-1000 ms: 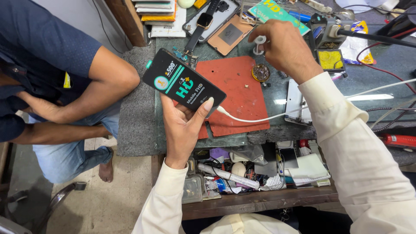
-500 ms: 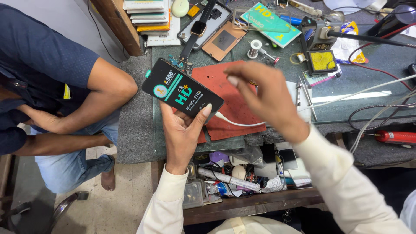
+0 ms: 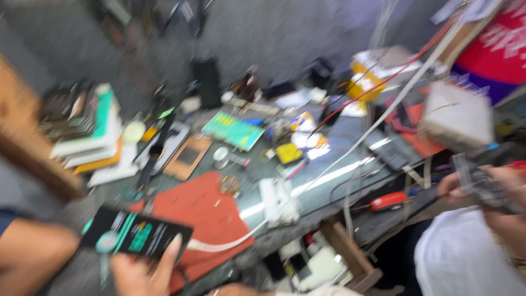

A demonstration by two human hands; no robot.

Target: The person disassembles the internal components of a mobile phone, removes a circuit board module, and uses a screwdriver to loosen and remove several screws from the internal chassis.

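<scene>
A cluttered grey workbench [image 3: 329, 181] fills the blurred view. At lower left, the left hand [image 3: 143, 272] grips a flat black box [image 3: 134, 234], long axis running left-right, over the red mat [image 3: 203, 214]. The right hand [image 3: 496, 189], far right, pinches a small clear object [image 3: 476, 178].

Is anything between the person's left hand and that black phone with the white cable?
No. The left hand already grips the black phone at its lower edge, thumb on the screen, over the red mat. The white cable trails off to the right, out of the way.
</scene>
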